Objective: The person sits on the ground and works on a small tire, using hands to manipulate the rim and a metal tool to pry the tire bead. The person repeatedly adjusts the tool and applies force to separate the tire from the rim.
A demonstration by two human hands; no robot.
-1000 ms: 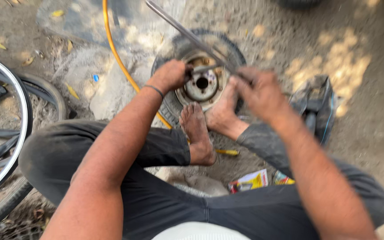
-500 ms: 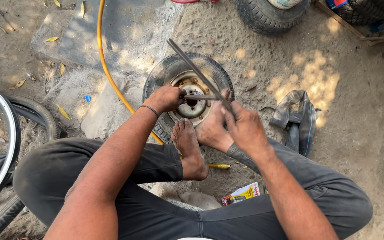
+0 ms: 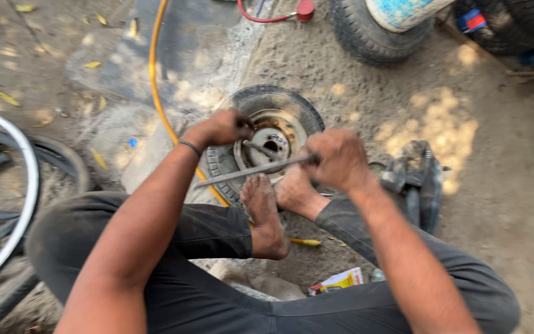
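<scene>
Head view: sitting on dirt ground, small wheel (image 3: 242, 105) lying flat before me, both bare feet (image 3: 266, 213) pressed on its near edge. My left hand (image 3: 220, 128) fisted at tyre's left side by steel rim (image 3: 273, 137), gripping short tool, mostly hidden. My right hand (image 3: 336, 159) closed round long metal bar (image 3: 248, 171); bar lies across tyre, slanting down to left. Yellow hose (image 3: 156, 93) runs past wheel's left. Dark bag (image 3: 415, 179) just right of wheel. Bicycle rim (image 3: 23, 204) far left.
</scene>
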